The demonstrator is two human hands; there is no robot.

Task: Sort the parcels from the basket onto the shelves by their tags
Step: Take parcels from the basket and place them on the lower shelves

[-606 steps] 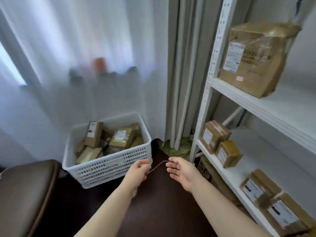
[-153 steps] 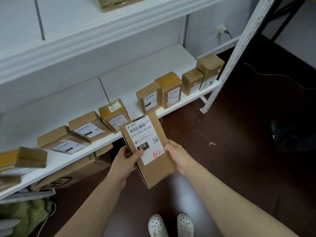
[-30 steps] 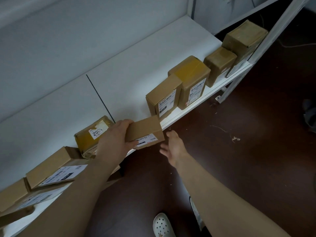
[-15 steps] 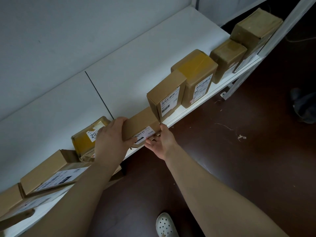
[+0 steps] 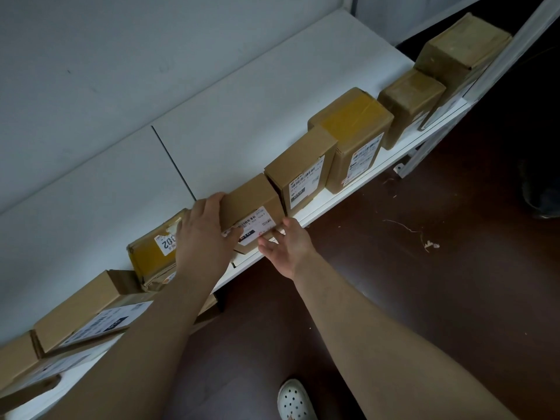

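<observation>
A brown cardboard parcel (image 5: 250, 198) with a white label stands on the front edge of the white shelf (image 5: 242, 116), close against another labelled parcel (image 5: 300, 165) on its right. My left hand (image 5: 206, 234) grips its left end, fingers over the top and thumb on the label face. My right hand (image 5: 286, 242) touches the lower right corner of the label face with straight fingers. A tape-wrapped parcel marked 002 (image 5: 154, 253) sits just left of my left hand. The basket is out of view.
More parcels line the shelf edge: a yellow-taped one (image 5: 354, 131), two further right (image 5: 409, 101), and flat ones at the lower left (image 5: 81, 310). A metal upright (image 5: 491, 68) stands at the right end. Dark floor and my white shoe (image 5: 295, 401) lie below.
The parcel has slid right and back on the shelf until it sits against the neighbouring parcel. My right hand has come up from below to touch its label face.
</observation>
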